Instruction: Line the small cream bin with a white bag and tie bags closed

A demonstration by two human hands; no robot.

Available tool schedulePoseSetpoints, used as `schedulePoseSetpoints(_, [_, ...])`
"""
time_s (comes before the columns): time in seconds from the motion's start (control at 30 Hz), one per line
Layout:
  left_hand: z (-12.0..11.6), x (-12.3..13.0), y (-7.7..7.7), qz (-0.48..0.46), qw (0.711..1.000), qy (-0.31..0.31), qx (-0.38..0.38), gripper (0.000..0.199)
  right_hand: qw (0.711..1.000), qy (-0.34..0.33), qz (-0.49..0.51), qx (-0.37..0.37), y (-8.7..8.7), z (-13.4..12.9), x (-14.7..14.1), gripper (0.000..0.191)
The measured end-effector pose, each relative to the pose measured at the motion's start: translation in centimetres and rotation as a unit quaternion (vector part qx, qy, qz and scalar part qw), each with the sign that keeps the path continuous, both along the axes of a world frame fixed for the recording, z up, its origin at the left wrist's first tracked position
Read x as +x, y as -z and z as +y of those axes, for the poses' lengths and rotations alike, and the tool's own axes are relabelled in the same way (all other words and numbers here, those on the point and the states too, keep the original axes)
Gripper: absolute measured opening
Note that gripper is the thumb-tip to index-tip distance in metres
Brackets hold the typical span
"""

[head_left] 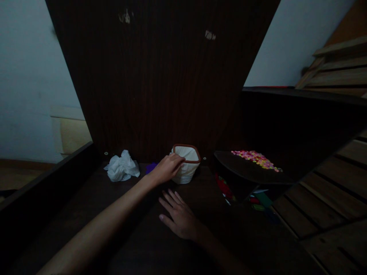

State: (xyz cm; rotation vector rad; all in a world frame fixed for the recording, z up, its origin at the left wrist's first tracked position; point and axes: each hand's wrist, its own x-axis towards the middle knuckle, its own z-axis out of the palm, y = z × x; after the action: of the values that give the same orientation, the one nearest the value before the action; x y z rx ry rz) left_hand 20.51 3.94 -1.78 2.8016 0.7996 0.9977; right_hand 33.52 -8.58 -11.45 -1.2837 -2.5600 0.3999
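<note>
A small trash bin (187,175) with a brown rim and a white liner stands upright against the dark back panel. My left hand (169,167) grips the near left part of its rim, fingers closed over the edge. Lower down, my right hand (179,217) lies over the dark wooden surface (129,229) with fingers spread, apart from the bin and holding nothing. A small purple thing (150,167) shows partly behind my left wrist. To the left sits a crumpled white bundle (122,167), plastic or tissue; I cannot tell which.
A dark corner shelf (229,162) juts out on the right, bearing a string of small pink and yellow pieces (255,157). Red and green items (262,199) lie beneath it. A raised side board (51,177) borders the left, and wooden slats (329,194) run along the right.
</note>
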Motion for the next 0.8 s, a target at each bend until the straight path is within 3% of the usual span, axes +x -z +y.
schedulePoseSetpoints(0.2, [0.8,0.1,-0.2,-0.014,0.999,0.017,-0.027,0.018,1.0,-0.001,0.005,0.002,0.3,0.1,0.2,0.063])
schedulePoseSetpoints(0.6, [-0.1,0.4,-0.6,-0.038,0.998,-0.037,-0.044,0.014,1.0,-0.002,0.007,0.023,0.3,0.1,0.1,0.062])
schedulePoseSetpoints(0.7, [-0.4,0.2,-0.8,-0.039,0.997,-0.042,-0.043,0.014,0.996,-0.004,0.032,0.086,0.8,0.3,0.2,0.056])
schedulePoseSetpoints(0.8, [-0.8,-0.2,-1.0,-0.044,0.997,-0.045,-0.041,0.014,0.972,-0.001,0.116,0.206,1.1,0.8,0.6,0.031])
